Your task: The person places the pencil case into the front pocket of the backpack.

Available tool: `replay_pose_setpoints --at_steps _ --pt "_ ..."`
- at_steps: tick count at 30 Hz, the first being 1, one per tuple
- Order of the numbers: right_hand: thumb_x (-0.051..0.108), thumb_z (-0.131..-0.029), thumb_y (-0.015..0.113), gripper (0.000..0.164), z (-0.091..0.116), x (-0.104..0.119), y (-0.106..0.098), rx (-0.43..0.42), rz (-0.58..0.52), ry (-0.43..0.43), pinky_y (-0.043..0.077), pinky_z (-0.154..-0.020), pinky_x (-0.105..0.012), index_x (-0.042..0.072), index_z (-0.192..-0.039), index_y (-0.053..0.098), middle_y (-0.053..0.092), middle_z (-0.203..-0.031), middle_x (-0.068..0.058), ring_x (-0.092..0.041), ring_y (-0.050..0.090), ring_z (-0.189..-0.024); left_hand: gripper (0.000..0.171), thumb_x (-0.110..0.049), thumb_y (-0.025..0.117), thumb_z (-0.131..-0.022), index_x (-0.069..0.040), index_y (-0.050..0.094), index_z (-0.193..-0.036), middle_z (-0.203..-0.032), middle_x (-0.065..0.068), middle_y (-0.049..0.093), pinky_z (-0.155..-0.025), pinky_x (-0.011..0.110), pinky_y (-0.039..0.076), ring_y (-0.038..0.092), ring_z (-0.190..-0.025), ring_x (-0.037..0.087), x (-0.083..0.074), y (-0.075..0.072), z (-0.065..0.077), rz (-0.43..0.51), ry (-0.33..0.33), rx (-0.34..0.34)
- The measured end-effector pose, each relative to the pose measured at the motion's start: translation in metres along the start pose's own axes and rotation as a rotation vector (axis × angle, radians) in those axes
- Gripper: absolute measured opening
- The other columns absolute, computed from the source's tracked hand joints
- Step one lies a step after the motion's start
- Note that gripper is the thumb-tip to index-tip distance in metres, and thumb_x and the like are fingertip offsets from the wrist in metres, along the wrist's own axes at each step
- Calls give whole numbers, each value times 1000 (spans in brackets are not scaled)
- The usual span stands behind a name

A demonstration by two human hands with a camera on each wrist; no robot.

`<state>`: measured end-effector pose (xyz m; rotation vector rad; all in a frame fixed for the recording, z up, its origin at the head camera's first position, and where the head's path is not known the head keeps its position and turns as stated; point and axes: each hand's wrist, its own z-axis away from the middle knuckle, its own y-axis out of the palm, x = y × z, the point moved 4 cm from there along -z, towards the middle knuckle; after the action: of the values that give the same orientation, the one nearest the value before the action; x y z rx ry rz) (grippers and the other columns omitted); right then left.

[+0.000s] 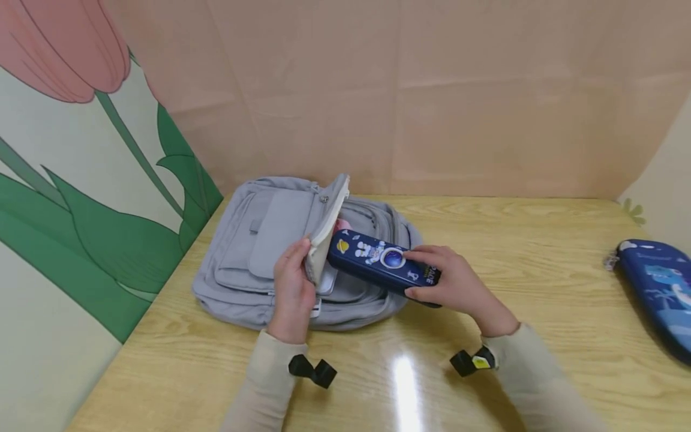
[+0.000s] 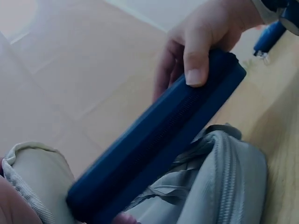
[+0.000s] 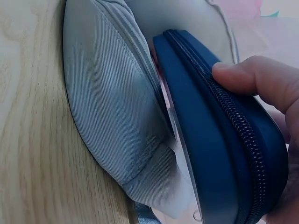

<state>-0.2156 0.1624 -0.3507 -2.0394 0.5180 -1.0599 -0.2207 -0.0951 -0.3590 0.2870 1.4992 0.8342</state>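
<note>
A grey backpack (image 1: 281,234) lies on the table, its top flap raised. My left hand (image 1: 294,288) pinches the flap's edge, and the bag's opening shows to the right of it. My right hand (image 1: 453,282) grips the right end of a dark blue pencil case (image 1: 372,258) printed with an astronaut and planets. The case's far end is at the bag's opening, beside the lifted flap. In the right wrist view the thumb presses near the zipper (image 3: 233,112) of the case. Something pink and partly hidden shows inside the bag behind the case.
A second blue case (image 1: 658,288) with a dinosaur-like print lies at the table's right edge. Behind the table hangs a pinkish cloth (image 1: 432,108). A tulip-patterned wall (image 1: 81,210) stands at the left. Wooden tabletop (image 1: 529,240) stretches between the bag and the second case.
</note>
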Motion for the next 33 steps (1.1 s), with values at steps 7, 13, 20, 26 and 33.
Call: replay_pose_setpoints --at_steps 7,13,20,26,33 --pt "24 -66 80 55 -7 8 13 60 4 -38 43 -85 -52 8 -116 65 57 -121 -19 -38 50 -109 23 1 55 -87 -13 69 -76 -80 0 64 -73 20 46 57 -77 9 -8 5 3 -66 37 14" --pt "25 -65 80 57 -17 18 22 75 27 -89 42 -85 -51 7 -117 64 56 -122 -19 -37 49 -108 27 2 54 -87 -16 68 -74 -82 -2 64 -72 20 44 56 -78 9 -11 8 3 -111 26 53" --pt "25 -65 80 57 -28 25 31 91 30 -106 41 -87 -52 7 -117 64 56 -121 -18 -36 49 -108 32 0 45 -93 -17 67 -76 -79 -4 63 -70 19 44 56 -76 7 -9 4 -4 -38 -80 140" --pt "26 -67 78 57 -40 28 39 130 22 -74 41 -91 -52 8 -119 63 55 -124 -19 -38 48 -113 34 1 41 -93 -15 66 -78 -77 -4 63 -71 18 45 57 -75 7 -2 4 -6 -27 -132 209" --pt "26 -68 79 61 -60 41 59 147 -14 -121 40 -93 -48 6 -122 60 54 -125 -20 -35 49 -112 35 2 38 -94 -14 66 -79 -77 -4 63 -73 17 45 58 -76 6 4 2 -5 -16 -168 263"
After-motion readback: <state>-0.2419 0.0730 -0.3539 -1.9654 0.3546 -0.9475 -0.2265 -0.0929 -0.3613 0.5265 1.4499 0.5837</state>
